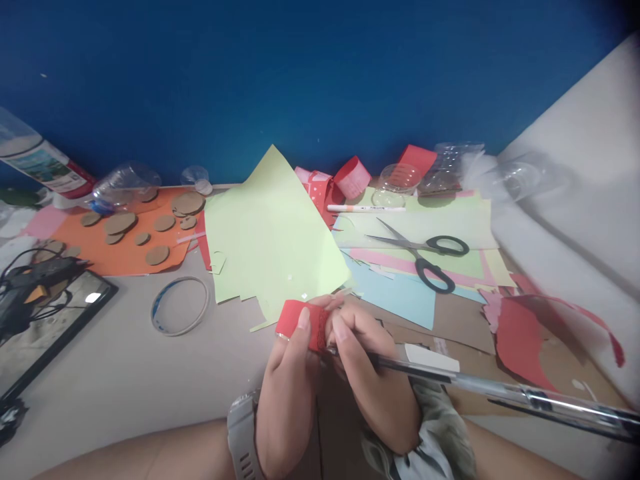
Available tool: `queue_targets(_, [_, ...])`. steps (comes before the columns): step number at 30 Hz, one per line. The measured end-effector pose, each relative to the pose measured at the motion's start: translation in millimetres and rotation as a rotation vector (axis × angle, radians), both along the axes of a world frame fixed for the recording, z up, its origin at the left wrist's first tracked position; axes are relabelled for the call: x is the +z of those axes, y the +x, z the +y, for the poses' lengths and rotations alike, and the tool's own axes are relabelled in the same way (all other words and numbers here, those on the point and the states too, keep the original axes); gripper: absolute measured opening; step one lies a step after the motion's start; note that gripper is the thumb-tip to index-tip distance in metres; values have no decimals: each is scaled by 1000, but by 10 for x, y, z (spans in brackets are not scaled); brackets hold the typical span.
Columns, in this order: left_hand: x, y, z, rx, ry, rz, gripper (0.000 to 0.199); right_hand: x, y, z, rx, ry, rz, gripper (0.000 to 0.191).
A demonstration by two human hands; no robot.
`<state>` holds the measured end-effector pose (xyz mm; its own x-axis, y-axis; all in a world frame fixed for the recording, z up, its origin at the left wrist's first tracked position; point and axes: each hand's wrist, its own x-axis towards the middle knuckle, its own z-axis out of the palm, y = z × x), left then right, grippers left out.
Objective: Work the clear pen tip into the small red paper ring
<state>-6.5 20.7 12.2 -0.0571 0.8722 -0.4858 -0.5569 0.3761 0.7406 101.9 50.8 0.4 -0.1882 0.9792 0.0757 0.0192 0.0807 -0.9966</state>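
My left hand (293, 373), with a grey watch strap (241, 433) at the wrist, is closed around a small curved piece of red paper (295, 318), thumb on its face. The red paper's right edge looks fringed or textured. Against that edge, my right hand (365, 353) has its fingers pinched together, holding a clear-barrelled pen (490, 387). The pen's front end sits close to the red paper, and its body reaches far to the right. Whether the pen tip touches the paper I cannot tell. Just beyond both hands lies a pale green sheet (270, 233).
Black-handled scissors (417, 250) lie open on coloured papers. Left are cardboard discs (157, 255) on an orange sheet (135, 263), a tape ring (181, 332) and a dark-framed device (60, 320) with cables. Plastic cups (397, 183) and red paper rolls (353, 177) stand by the blue wall (320, 73).
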Motion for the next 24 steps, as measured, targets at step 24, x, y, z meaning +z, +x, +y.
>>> queue_targets(24, [-12,9,-3,-3,-131,13,48,46,3,23,9,-48,45,41])
